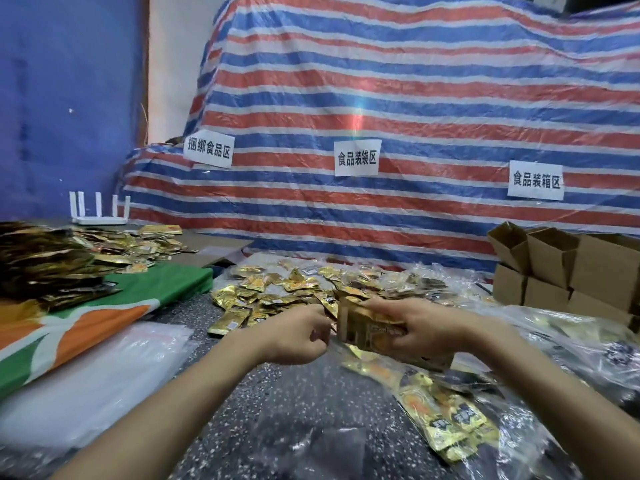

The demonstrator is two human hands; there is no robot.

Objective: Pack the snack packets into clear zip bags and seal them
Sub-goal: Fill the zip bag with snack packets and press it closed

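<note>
A person's right hand (426, 323) clamps around a stack of gold snack packets (367, 336), held just above the speckled bench (277, 410) at the centre of the view. The left hand (294, 337) sits just beside the stack's left edge, fingers curled inward; whether it pinches a packet cannot be told. Both forearms reach in from the bottom corners.

Behind the hands, a loose heap of packets (277, 292) is spread across the bench. Below the right hand lies a filled zip bag (446, 420), clear plastic with gold packets showing through it. A pile of empty clear bags (97, 368) lies at the left, next to a green, orange and white cloth (104, 306). On that cloth's far end rests a mound of darker gold packets (41, 265).

A white router (98, 209) with upright antennas stands at the bench's far left. Open cardboard boxes (571, 271) are stacked at the right. A red, white and blue striped tarpaulin (381, 98) rises behind the bench, with three paper signs (356, 157) stuck to it.
</note>
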